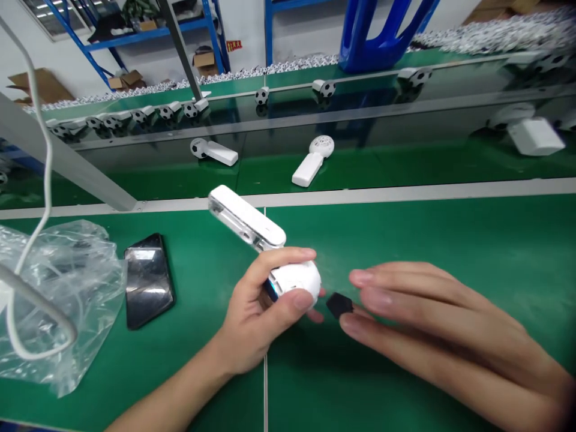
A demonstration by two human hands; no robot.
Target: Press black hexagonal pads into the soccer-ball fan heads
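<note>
My left hand is closed round the white round head of a handheld fan, thumb in front and index finger over the top. The fan's handle points up and to the left, with an opened-looking, see-through strip along its side. Close to the right of the head, my right hand pinches a small black pentagon piece at the fingertips. The piece is apart from the fan head. Part of the right hand is smeared by motion.
A dark smartphone and a clear plastic bag lie left on the green table. A white cable hangs there. Beyond the white rail, a belt carries more fans, several with football-patterned heads. A blue stool stands behind.
</note>
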